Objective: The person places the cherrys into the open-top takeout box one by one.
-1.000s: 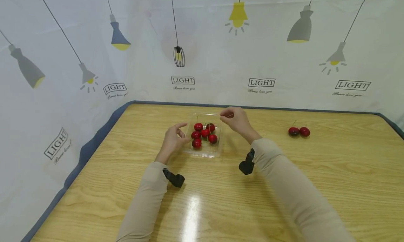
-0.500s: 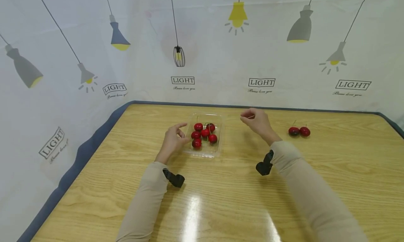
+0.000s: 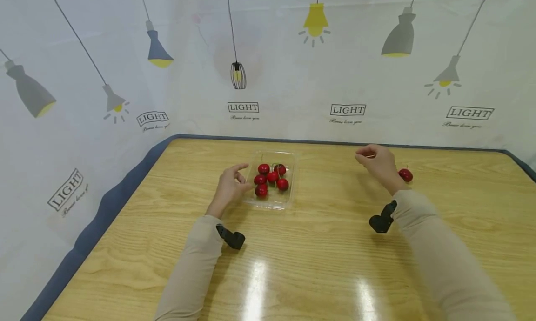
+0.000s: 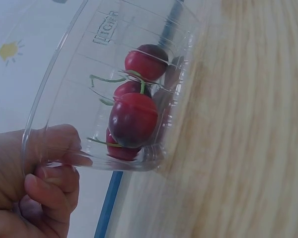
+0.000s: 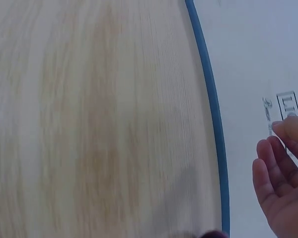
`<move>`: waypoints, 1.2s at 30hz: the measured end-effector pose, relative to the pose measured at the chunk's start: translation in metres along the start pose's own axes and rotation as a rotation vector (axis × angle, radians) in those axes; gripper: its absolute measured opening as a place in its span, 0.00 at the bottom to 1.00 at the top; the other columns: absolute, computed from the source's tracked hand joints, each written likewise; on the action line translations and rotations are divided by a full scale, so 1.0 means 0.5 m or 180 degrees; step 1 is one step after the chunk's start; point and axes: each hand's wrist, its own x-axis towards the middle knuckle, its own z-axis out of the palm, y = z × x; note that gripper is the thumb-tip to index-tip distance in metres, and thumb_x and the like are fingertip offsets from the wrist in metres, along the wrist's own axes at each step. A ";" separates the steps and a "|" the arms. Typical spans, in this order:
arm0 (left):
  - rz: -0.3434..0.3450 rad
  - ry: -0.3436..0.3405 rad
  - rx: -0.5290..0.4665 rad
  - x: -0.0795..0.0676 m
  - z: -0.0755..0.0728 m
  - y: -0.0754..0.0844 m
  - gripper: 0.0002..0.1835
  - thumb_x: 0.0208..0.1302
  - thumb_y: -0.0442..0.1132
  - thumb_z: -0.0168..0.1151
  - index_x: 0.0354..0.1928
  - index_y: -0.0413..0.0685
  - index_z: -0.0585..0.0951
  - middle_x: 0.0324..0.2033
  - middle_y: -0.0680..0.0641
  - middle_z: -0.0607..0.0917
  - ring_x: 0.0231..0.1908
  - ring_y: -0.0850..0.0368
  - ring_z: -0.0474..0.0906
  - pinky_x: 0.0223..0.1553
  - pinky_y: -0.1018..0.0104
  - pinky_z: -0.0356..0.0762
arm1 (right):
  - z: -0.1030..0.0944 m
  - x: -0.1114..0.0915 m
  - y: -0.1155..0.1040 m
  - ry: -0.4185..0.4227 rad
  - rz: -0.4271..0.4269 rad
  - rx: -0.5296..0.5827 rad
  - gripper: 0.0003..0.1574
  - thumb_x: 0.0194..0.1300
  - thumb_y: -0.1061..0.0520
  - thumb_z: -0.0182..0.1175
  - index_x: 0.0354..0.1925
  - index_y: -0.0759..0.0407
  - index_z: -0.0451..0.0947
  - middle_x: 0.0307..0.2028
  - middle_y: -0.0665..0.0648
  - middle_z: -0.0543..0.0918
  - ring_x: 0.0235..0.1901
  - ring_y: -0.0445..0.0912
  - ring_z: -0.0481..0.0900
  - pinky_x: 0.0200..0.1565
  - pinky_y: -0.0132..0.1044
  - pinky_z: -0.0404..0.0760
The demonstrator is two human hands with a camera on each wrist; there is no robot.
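Note:
A clear plastic box (image 3: 289,190) stands on the table with several red cherries (image 3: 282,184) inside, some with green stems. My left hand (image 3: 228,186) is at its left side, thumb and index finger spread against the edge. In the left wrist view that hand shows beside and partly through the clear wall. My right hand (image 3: 378,165) hovers over the right half of the table, thumb and fingertips close together, with no cherry between them. One cherry (image 3: 405,175) shows just beyond the right wrist. At the bottom of the right wrist view, a dark round sliver (image 5: 213,234) peeks in.
The wooden table (image 3: 301,256) ends at a blue edging (image 3: 326,143) along the back. Behind it hangs a white sheet (image 3: 284,70) printed with lamps. Black wrist cameras (image 3: 383,218) sit on both forearms.
My right hand has moved right, from beside the box toward the two loose cherries, and its wrist now hides one of them. The left hand and box have stayed put.

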 end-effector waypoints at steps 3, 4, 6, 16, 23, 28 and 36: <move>-0.0014 -0.0009 -0.0014 0.001 0.001 -0.002 0.32 0.47 0.26 0.62 0.58 0.41 0.68 0.19 0.49 0.70 0.18 0.61 0.63 0.21 0.70 0.62 | -0.024 -0.007 0.017 0.0088 0.0044 -0.0127 0.21 0.63 0.51 0.51 0.45 0.67 0.73 0.42 0.66 0.75 0.41 0.56 0.73 0.33 0.36 0.72; -0.0014 -0.0006 -0.0010 0.001 0.002 -0.003 0.32 0.47 0.26 0.62 0.58 0.41 0.68 0.19 0.49 0.70 0.18 0.61 0.62 0.21 0.70 0.62 | -0.033 -0.009 0.024 0.0113 0.0060 -0.0161 0.22 0.63 0.50 0.51 0.45 0.67 0.73 0.42 0.67 0.75 0.42 0.56 0.72 0.34 0.38 0.72; -0.0023 0.0009 -0.0011 0.001 0.002 -0.003 0.32 0.46 0.26 0.62 0.58 0.41 0.68 0.20 0.49 0.70 0.18 0.61 0.63 0.21 0.70 0.62 | -0.049 -0.012 0.036 0.0154 0.0108 -0.0201 0.24 0.63 0.49 0.50 0.46 0.68 0.73 0.43 0.68 0.75 0.43 0.58 0.72 0.36 0.41 0.71; -0.0026 0.0034 -0.0001 0.003 0.002 -0.002 0.32 0.46 0.26 0.62 0.58 0.41 0.69 0.20 0.49 0.70 0.18 0.60 0.62 0.20 0.70 0.61 | -0.114 -0.020 0.098 0.0408 0.0489 -0.0142 0.30 0.60 0.44 0.51 0.48 0.67 0.72 0.35 0.53 0.77 0.37 0.45 0.68 0.33 0.31 0.67; -0.0017 0.0020 -0.0021 0.002 0.002 0.001 0.32 0.46 0.25 0.62 0.58 0.41 0.68 0.20 0.49 0.70 0.18 0.60 0.63 0.21 0.70 0.61 | -0.145 -0.025 0.139 0.0521 0.0650 0.0063 0.25 0.60 0.48 0.52 0.47 0.68 0.72 0.24 0.34 0.70 0.26 0.31 0.68 0.26 0.24 0.70; -0.0028 0.0027 -0.0016 0.003 0.002 0.000 0.32 0.46 0.25 0.62 0.58 0.41 0.68 0.20 0.49 0.70 0.18 0.60 0.63 0.21 0.70 0.61 | -0.153 -0.032 0.159 0.0355 0.0549 0.0080 0.25 0.62 0.52 0.50 0.48 0.73 0.69 0.21 0.31 0.69 0.24 0.28 0.69 0.27 0.24 0.72; -0.0013 0.0026 -0.0014 0.000 0.001 -0.004 0.32 0.46 0.25 0.62 0.58 0.41 0.69 0.19 0.49 0.70 0.18 0.60 0.63 0.20 0.70 0.61 | -0.146 -0.023 0.182 0.0118 0.0849 0.0030 0.25 0.62 0.54 0.50 0.51 0.73 0.68 0.26 0.38 0.71 0.25 0.28 0.68 0.27 0.23 0.71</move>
